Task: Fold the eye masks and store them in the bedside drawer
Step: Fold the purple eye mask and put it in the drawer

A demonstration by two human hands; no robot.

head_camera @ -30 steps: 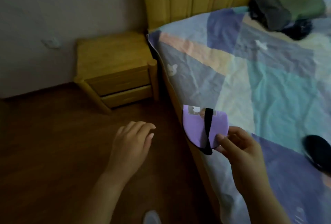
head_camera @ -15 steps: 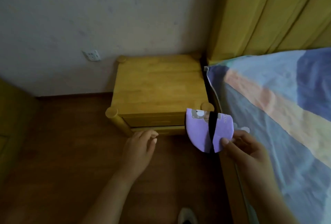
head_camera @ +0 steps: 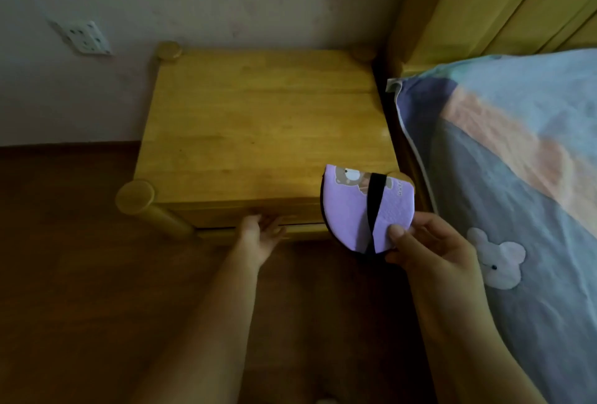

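Note:
A folded purple eye mask [head_camera: 350, 213] with a bear print and a black strap is pinched at its lower edge between the thumb and fingers of my right hand [head_camera: 429, 242]. It hangs in front of the right front corner of the wooden bedside table [head_camera: 258, 119]. My left hand [head_camera: 260, 232] reaches to the front of the top drawer [head_camera: 219, 214], fingers touching its face just under the tabletop. The drawer looks shut. Whether the fingers grip an edge is hidden.
The bed with a patchwork cover [head_camera: 517, 177] and a bunny patch runs along the right, close beside the table. A yellow headboard [head_camera: 484, 0] rises behind it. A wall socket [head_camera: 84, 37] sits on the wall at left. Dark wooden floor [head_camera: 80, 274] lies below.
The view has swung from the bed to the bedside table and come closer. My left hand has reached forward onto the drawer front. My right hand has carried the folded mask along.

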